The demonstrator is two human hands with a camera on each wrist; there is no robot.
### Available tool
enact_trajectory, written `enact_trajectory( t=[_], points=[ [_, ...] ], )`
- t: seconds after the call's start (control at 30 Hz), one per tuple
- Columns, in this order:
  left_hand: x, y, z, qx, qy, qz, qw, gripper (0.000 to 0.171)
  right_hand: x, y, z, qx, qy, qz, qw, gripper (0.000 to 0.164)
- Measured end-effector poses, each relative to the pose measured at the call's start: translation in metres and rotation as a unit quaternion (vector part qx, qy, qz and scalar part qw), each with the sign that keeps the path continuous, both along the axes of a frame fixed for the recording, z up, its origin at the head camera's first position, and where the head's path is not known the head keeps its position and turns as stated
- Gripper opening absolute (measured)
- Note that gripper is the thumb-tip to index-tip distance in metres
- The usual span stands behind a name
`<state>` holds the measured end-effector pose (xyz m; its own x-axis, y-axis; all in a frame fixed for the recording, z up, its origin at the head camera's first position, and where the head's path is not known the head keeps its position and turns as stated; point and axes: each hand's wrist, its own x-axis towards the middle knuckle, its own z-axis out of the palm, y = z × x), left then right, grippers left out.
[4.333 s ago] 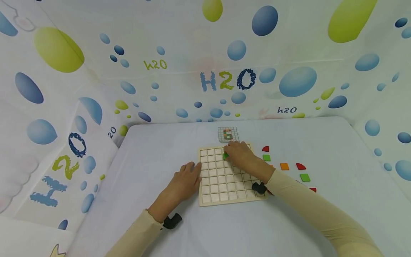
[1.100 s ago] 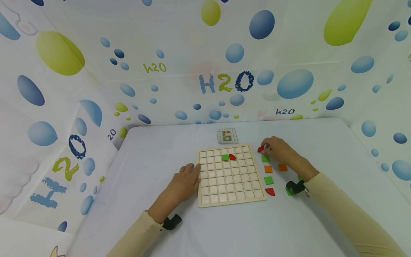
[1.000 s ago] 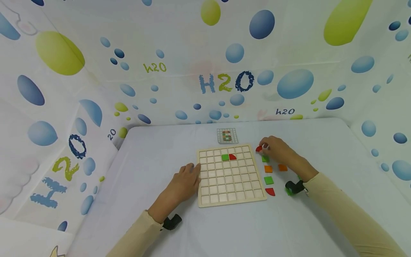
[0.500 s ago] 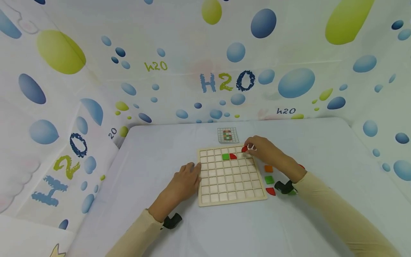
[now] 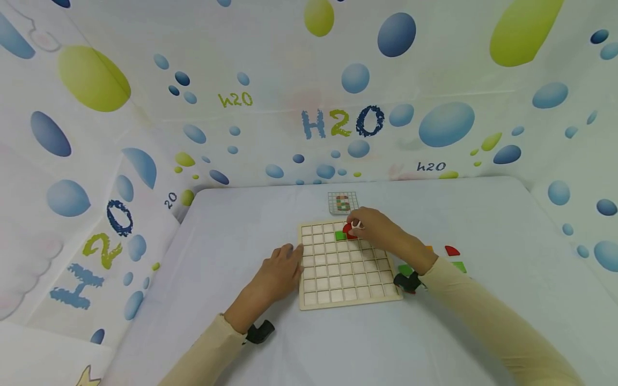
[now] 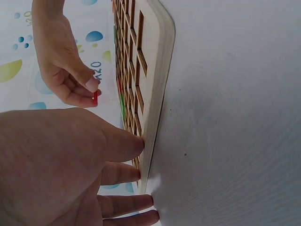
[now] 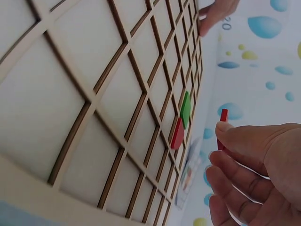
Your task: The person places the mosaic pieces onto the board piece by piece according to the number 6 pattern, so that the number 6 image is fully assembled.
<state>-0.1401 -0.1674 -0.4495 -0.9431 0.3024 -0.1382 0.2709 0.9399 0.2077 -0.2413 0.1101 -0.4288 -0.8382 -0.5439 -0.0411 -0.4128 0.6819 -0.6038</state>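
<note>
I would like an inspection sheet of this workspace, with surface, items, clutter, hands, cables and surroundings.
Surface: white tabletop, few dark specks.
Job's things: wooden grid board holding green square tile and red quarter-circle tile; pattern card beyond; loose tiles at right, some partly hidden.
Clutter: nothing seen.
Left hand: touches board's left edge.
Right hand: pinches another red tile above board.
Cables: nothing seen.
Surroundings: white backdrop printed with "H2O" and coloured ovals.
</note>
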Motion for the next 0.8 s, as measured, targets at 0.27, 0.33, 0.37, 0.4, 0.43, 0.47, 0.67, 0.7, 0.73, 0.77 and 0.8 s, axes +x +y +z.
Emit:
enact_trajectory(
  t=[0.27,0.33,0.37,0.4,0.43,0.47,0.67,0.7,0.73,0.77,0.8],
  points=[
    [-0.001,0.001,0.002,0.0,-0.003,0.006,1.0,0.054,-0.003,-0.016,-0.004,0.017,0.017,0.018,1.0,0.028],
    [-0.001,0.001,0.002,0.0,-0.005,0.006,1.0,0.054,-0.003,-0.019,-0.006,0.019,0.018,0.022,0.999,0.028],
    [-0.001,0.001,0.002,0.0,-0.006,0.007,1.0,0.054,-0.003,-0.021,-0.007,0.021,0.021,0.026,0.999,0.028],
    [-0.001,0.001,0.002,0.0,-0.006,0.008,0.9999,0.054,-0.003,-0.023,-0.008,0.022,0.024,0.029,0.999,0.027],
    [-0.001,0.001,0.002,0.0,-0.007,0.008,0.9999,0.054,-0.004,-0.025,-0.009,0.026,0.03,0.033,0.999,0.027],
    [-0.001,0.001,0.002,0.001,-0.008,0.009,0.9999,0.054,-0.004,-0.027,-0.01,0.028,0.033,0.034,0.998,0.027],
    [-0.001,0.002,0.003,0.004,-0.009,0.012,0.9999,0.054,-0.007,-0.039,-0.012,0.056,0.061,0.04,0.996,0.025],
    [-0.001,0.002,0.003,0.004,-0.01,0.012,0.9999,0.054,-0.008,-0.04,-0.013,0.062,0.066,0.041,0.995,0.025],
    [-0.001,0.003,0.004,0.004,-0.011,0.013,0.9999,0.054,-0.008,-0.041,-0.013,0.069,0.072,0.043,0.994,0.025],
    [-0.001,0.003,0.004,0.004,-0.011,0.012,0.9999,0.054,-0.008,-0.042,-0.014,0.075,0.078,0.046,0.993,0.025],
    [-0.001,0.004,0.005,0.003,-0.012,0.012,0.9998,0.054,-0.008,-0.043,-0.014,0.079,0.083,0.046,0.992,0.025]
  ],
)
